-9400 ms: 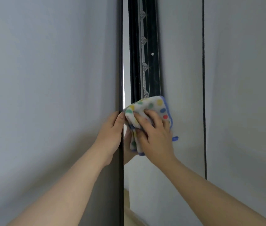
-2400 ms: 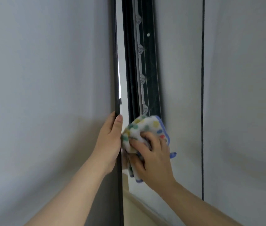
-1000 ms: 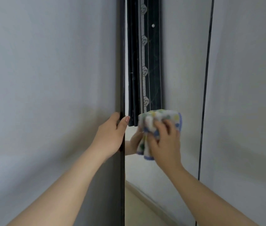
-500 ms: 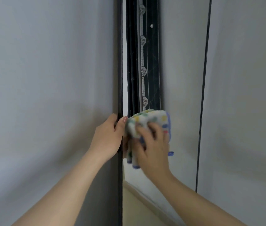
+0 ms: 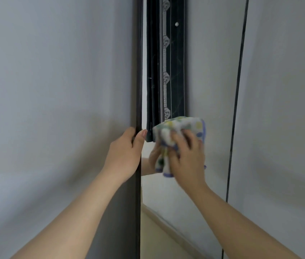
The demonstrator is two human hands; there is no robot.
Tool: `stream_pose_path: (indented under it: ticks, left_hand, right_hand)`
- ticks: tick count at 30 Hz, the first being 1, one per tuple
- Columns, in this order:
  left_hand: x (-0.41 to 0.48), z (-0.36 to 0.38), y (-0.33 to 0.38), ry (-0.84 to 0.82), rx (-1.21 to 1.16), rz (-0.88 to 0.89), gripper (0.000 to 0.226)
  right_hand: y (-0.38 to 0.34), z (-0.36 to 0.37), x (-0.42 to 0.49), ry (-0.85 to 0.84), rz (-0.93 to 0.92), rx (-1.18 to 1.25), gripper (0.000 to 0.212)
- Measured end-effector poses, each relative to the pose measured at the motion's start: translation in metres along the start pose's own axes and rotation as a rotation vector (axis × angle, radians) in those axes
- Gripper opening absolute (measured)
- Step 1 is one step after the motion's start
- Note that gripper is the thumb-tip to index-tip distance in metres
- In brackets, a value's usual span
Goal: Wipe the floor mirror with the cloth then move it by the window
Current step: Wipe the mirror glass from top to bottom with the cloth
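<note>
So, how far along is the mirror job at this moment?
Done: nothing surely; the picture does not show how much glass is already clean. In hand: the right-hand grip holds the dotted cloth against the floor mirror glass, while the left-hand grip holds its dark frame edge. Left: the move by the window; the mirror stands at the grey wall.

A plain pale grey wall (image 5: 54, 81) fills the left side of the view. A second plain pale grey wall (image 5: 288, 90) fills the right side. Between them, visible only as a reflection, a dark curtain (image 5: 177, 62) hangs upright. A pale patterned trim strip (image 5: 165, 81) runs down the curtain, and a small white dot (image 5: 176, 24) sits near its top. Lower down, also reflected, a beige floor (image 5: 153, 243) meets a skirting board (image 5: 176, 231) that runs diagonally toward the lower right.
</note>
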State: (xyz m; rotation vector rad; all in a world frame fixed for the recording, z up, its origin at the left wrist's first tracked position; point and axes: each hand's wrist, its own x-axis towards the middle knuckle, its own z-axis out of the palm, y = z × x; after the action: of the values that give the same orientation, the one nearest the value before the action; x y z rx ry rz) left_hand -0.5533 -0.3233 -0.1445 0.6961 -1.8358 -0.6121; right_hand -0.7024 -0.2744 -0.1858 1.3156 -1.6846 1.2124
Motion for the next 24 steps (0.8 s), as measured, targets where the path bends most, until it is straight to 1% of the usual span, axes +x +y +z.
stream_pose_path:
  ticks: [2, 3, 4, 5, 7, 8, 9, 10, 11, 12, 14, 15, 16, 17, 19, 20, 21, 22, 23, 24]
  left_hand:
    - [-0.001, 0.001, -0.001, 0.018, -0.003, 0.000, 0.038]
    - [-0.002, 0.002, -0.002, 0.032, -0.009, -0.002, 0.039]
    - [-0.003, 0.004, -0.002, 0.050, -0.010, 0.000, 0.039]
    - [-0.004, 0.005, -0.002, 0.070, -0.008, 0.007, 0.039]
    - [-0.004, 0.009, -0.002, 0.106, -0.010, 0.021, 0.036]
    - [-0.004, 0.009, -0.003, 0.115, -0.011, 0.023, 0.035]
    - [-0.003, 0.009, -0.003, 0.120, -0.009, 0.025, 0.035]
    - [-0.002, 0.009, -0.004, 0.120, -0.004, 0.027, 0.036]
    - [-0.001, 0.009, -0.004, 0.118, 0.004, 0.030, 0.038]
    - [-0.001, 0.009, -0.005, 0.117, 0.009, 0.029, 0.039]
    - [-0.001, 0.008, -0.006, 0.115, 0.001, 0.024, 0.039]
    - [-0.002, 0.009, -0.006, 0.116, -0.005, 0.026, 0.039]
    - [-0.002, 0.009, -0.006, 0.120, -0.009, 0.030, 0.039]
    - [-0.003, 0.010, -0.006, 0.126, -0.011, 0.033, 0.039]
    - [-0.003, 0.010, -0.006, 0.133, -0.020, 0.034, 0.036]
    - [-0.003, 0.010, -0.006, 0.133, -0.027, 0.035, 0.035]
    - [-0.003, 0.010, -0.006, 0.130, -0.031, 0.035, 0.036]
    - [-0.003, 0.010, -0.005, 0.130, -0.031, 0.033, 0.037]
    - [-0.003, 0.010, -0.005, 0.131, -0.028, 0.028, 0.038]
    - [-0.002, 0.010, -0.005, 0.135, -0.027, 0.022, 0.040]
  right_hand:
    - [0.014, -0.003, 0.013, 0.060, 0.374, 0.078, 0.041]
    - [0.014, -0.002, 0.015, 0.062, 0.517, 0.101, 0.041]
    - [0.007, -0.002, 0.014, 0.042, 0.558, 0.105, 0.041]
    - [-0.005, -0.003, 0.010, 0.034, 0.473, 0.088, 0.041]
    - [-0.023, -0.001, -0.006, 0.014, 0.100, 0.064, 0.042]
    - [-0.021, 0.000, -0.012, -0.022, -0.028, 0.039, 0.042]
    - [-0.013, 0.002, -0.011, -0.057, -0.086, 0.018, 0.043]
    - [0.000, 0.004, -0.007, -0.069, -0.069, 0.004, 0.045]
    - [0.014, 0.005, -0.002, -0.044, 0.024, 0.017, 0.047]
    - [0.027, 0.007, 0.003, -0.006, 0.179, 0.055, 0.046]
    - [0.039, 0.005, 0.012, 0.045, 0.548, 0.132, 0.044]
    - [0.034, 0.005, 0.013, 0.034, 0.650, 0.131, 0.046]
    - [0.024, 0.005, 0.011, 0.012, 0.646, 0.122, 0.046]
    - [0.010, 0.004, 0.007, 0.009, 0.544, 0.120, 0.046]
    - [-0.013, 0.003, -0.006, 0.009, 0.171, 0.087, 0.046]
    - [-0.013, 0.004, -0.011, -0.013, 0.029, 0.045, 0.046]
    - [-0.005, 0.005, -0.011, -0.023, -0.052, 0.011, 0.046]
    - [0.007, 0.006, -0.008, -0.013, -0.053, -0.011, 0.047]
    - [0.024, 0.009, -0.005, 0.005, 0.052, -0.013, 0.048]
    - [0.043, 0.011, -0.001, 0.018, 0.237, 0.018, 0.047]
